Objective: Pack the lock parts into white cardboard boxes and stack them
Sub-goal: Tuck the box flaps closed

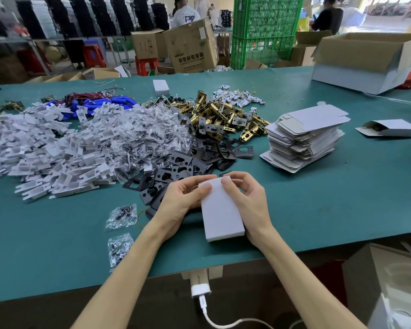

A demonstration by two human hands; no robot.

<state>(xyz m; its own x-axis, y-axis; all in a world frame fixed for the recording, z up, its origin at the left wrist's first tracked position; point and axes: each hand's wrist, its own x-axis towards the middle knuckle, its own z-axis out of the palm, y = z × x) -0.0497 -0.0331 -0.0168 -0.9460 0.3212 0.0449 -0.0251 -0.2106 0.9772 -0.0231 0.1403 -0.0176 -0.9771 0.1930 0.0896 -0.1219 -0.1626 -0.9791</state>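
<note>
A small white cardboard box [221,214] lies lengthwise on the green table [318,205] in front of me. My left hand [183,200] grips its far left corner, thumb on top. My right hand [244,198] holds the far right end, fingers curled over the closing flap. Beyond the box lie black strike plates [188,162], brass latch bolts [221,115], bagged screws [150,129] and white plastic pieces [57,148]. A stack of flat unfolded boxes [306,134] stands to the right.
Two small screw bags [121,217] lie left of my left arm. A part-filled open box [389,128] lies at the right, a closed white box [161,87] at the back. A large open carton [365,60] stands far right. People work in the background.
</note>
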